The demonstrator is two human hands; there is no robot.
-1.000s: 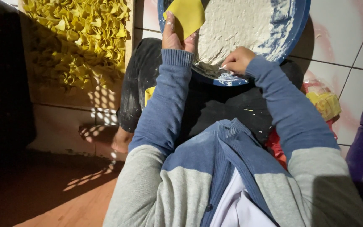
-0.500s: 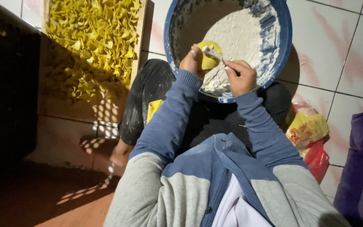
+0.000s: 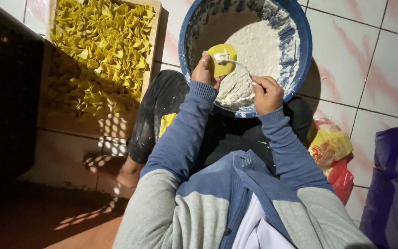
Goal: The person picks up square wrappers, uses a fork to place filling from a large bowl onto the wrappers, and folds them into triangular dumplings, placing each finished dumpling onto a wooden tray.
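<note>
My left hand (image 3: 205, 71) holds a round yellow dough wrapper (image 3: 222, 60) over the near rim of a big blue bowl (image 3: 300, 69) with white filling paste (image 3: 259, 50) in it. My right hand (image 3: 267, 93) grips a thin spoon (image 3: 236, 62) whose tip lays a dab of white paste on the wrapper. Both hands hover above the bowl's front edge, close together. A wooden tray (image 3: 155, 41) at the left holds several folded yellow wrappers (image 3: 102, 46).
I sit on a tiled floor (image 3: 369, 60) with the bowl between my knees. A stack of flat yellow wrappers (image 3: 166, 123) lies on my left thigh. A yellow and red plastic bag (image 3: 332, 157) lies at my right, a purple cloth (image 3: 392, 184) beyond it.
The left hand came down from above the bowl with the wrapper. The right hand scooped paste with the spoon and now spreads it on the wrapper. The view tilted to show more of the bowl.
</note>
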